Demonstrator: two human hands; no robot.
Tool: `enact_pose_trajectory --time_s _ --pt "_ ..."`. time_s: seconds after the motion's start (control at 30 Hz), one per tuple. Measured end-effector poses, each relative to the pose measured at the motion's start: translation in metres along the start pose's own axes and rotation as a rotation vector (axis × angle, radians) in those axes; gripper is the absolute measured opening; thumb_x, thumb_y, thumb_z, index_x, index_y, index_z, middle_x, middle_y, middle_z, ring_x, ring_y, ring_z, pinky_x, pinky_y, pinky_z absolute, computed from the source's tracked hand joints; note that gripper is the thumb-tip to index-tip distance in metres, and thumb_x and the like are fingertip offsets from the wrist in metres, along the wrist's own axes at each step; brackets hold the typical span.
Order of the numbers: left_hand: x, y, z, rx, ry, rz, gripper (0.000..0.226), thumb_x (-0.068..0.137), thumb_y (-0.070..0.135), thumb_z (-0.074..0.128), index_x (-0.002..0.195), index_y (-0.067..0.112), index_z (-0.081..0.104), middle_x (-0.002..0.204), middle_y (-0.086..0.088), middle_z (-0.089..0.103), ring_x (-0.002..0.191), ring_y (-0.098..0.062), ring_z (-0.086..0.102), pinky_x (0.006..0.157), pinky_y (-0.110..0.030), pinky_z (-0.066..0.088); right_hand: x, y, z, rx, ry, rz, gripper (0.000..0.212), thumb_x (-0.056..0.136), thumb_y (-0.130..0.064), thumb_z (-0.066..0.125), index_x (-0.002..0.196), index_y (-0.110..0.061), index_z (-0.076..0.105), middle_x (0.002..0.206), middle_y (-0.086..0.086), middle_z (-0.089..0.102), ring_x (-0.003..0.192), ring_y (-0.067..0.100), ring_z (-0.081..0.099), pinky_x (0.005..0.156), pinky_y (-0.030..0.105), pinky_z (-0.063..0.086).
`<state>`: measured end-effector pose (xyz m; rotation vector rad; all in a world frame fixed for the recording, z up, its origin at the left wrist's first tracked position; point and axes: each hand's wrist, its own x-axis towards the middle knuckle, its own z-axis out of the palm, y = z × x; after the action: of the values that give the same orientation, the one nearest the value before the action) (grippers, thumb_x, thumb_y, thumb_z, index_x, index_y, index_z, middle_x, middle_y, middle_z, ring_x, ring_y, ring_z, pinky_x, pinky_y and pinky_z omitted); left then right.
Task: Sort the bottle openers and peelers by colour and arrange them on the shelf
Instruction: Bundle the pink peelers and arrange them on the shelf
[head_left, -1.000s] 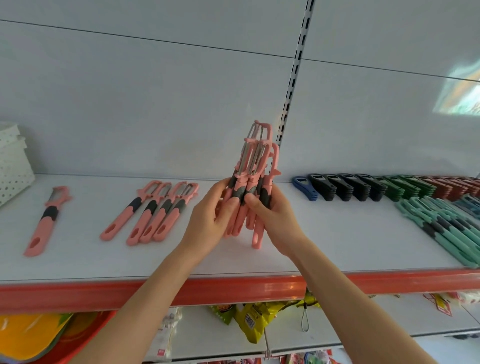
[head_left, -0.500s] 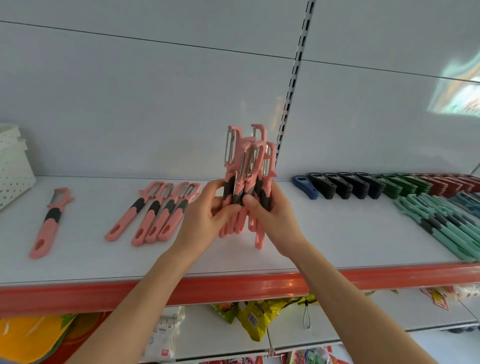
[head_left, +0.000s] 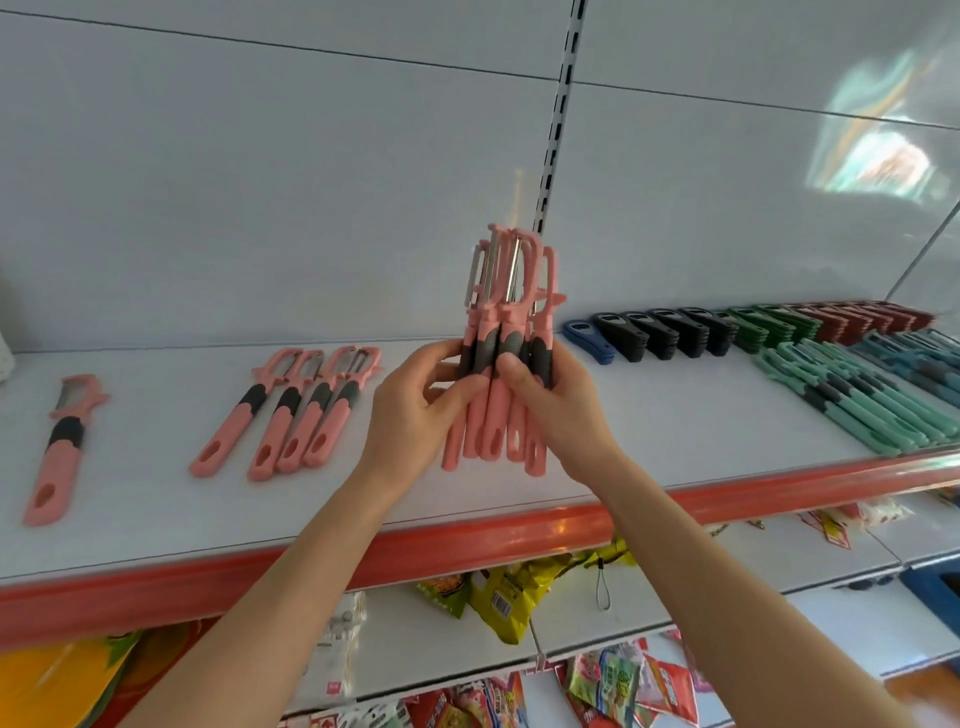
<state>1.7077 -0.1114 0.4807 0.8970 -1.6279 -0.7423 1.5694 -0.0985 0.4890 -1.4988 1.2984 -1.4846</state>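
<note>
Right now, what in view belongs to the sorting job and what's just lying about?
Job: pink peeler bundle, gripped by left hand and right hand; four pink peelers; lone pink peeler; bottle opener row; green peelers; shelf.
Lying about: yellow snack bags; red snack packets, both below.

Since 1.0 s ago, the bundle of pink peelers (head_left: 511, 332) has been brought from a rightward lean to near upright between the left hand (head_left: 415, 415) and the right hand (head_left: 558, 410). At 0.5 s ago, 1 head stood apart to the left. The heads now sit closer together in 1 cluster. The view has swung right, and the white basket (head_left: 4, 356) is nearly out of frame.
</note>
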Motion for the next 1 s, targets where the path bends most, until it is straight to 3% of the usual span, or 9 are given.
enact_pose_trajectory --time_s 0.1,0.23,0.37,0.47,0.6,0.7,0.8,0.9,1.0 --pt "0.005 0.011 0.015 -0.151 -0.042 -0.126 0.022 0.086 0.017 0.061 0.107 0.025 0.058 0.098 0.004 0.067 0.087 -0.01 0.067 0.074 -0.026 0.056 0.002 -0.009 -0.019 -0.036 0.043 0.048 0.01 0.089 -0.02 0.059 0.08 -0.018 0.056 0.07 -0.008 0.058 0.063 -0.001 0.058 0.065 0.019 0.05" --pt "0.005 0.022 0.046 -0.334 -0.064 -0.294 0.022 0.085 0.017 0.063 0.107 0.018 0.061 0.094 -0.006 0.071 0.081 -0.018 0.07 0.072 -0.032 0.058 0.005 -0.013 -0.052 -0.049 0.018 0.17 0.017 0.087 -0.026 0.061 0.087 -0.009 0.059 0.078 0.002 0.062 0.075 0.015 0.062 0.079 0.037 0.054" --pt "0.005 0.03 0.081 -0.359 -0.075 -0.346 0.022 0.084 0.015 0.066 0.105 0.012 0.063 0.087 -0.004 0.071 0.075 -0.015 0.07 0.071 -0.027 0.058 0.004 -0.01 -0.091 -0.066 -0.013 0.256 0.029 0.088 -0.027 0.06 0.098 0.0 0.061 0.089 0.012 0.066 0.08 0.021 0.065 0.08 0.038 0.055" --pt "0.006 0.035 0.111 -0.397 -0.114 -0.401 0.017 0.083 0.011 0.065 0.1 0.005 0.063 0.081 -0.008 0.07 0.067 -0.016 0.069 0.065 -0.027 0.058 0.007 -0.006 -0.123 -0.097 -0.066 0.332 0.029 0.089 -0.03 0.058 0.096 -0.002 0.064 0.086 0.01 0.068 0.072 0.016 0.066 0.068 0.026 0.058" --pt "0.008 0.04 0.155 -0.373 -0.172 -0.459 0.001 0.084 0.008 0.063 0.084 0.007 0.064 0.077 -0.005 0.068 0.06 -0.01 0.068 0.06 -0.022 0.057 0.013 0.006 -0.169 -0.203 -0.118 0.431 0.03 0.088 -0.035 0.059 0.091 -0.006 0.066 0.081 0.007 0.069 0.063 0.011 0.065 0.058 0.019 0.054" --pt "0.008 0.042 0.189 -0.316 -0.189 -0.517 0.01 0.085 0.009 0.063 0.09 0.0 0.063 0.082 -0.009 0.068 0.065 -0.012 0.068 0.061 -0.023 0.057 0.017 0.018 -0.201 -0.299 -0.167 0.482 0.04 0.087 -0.039 0.059 0.094 -0.001 0.066 0.081 0.011 0.068 0.06 0.014 0.062 0.055 0.02 0.053" --pt "0.007 0.042 0.218 -0.252 -0.176 -0.552 0.015 0.085 0.01 0.064 0.092 -0.003 0.064 0.087 -0.016 0.069 0.074 -0.02 0.068 0.067 -0.028 0.058 0.02 0.031 -0.227 -0.358 -0.203 0.511 0.043 0.087 -0.041 0.058 0.095 0.0 0.065 0.077 0.009 0.067 0.059 0.014 0.06 0.051 0.019 0.051" --pt "0.006 0.044 0.238 -0.147 -0.144 -0.56 0.016 0.083 0.016 0.066 0.086 0.0 0.068 0.09 -0.021 0.069 0.086 -0.032 0.067 0.082 -0.045 0.054 0.024 0.04 -0.247 -0.389 -0.249 0.513 0.042 0.087 -0.043 0.057 0.091 -0.001 0.065 0.072 0.007 0.066 0.056 0.013 0.059 0.051 0.02 0.05" --pt "0.005 0.048 0.25 -0.078 -0.118 -0.561 0.011 0.084 0.017 0.065 0.078 0.008 0.068 0.088 -0.018 0.07 0.087 -0.03 0.067 0.085 -0.044 0.053 0.028 0.047 -0.259 -0.383 -0.274 0.51 0.042 0.088 -0.041 0.057 0.092 0.0 0.066 0.076 0.01 0.066 0.06 0.015 0.059 0.056 0.023 0.05"
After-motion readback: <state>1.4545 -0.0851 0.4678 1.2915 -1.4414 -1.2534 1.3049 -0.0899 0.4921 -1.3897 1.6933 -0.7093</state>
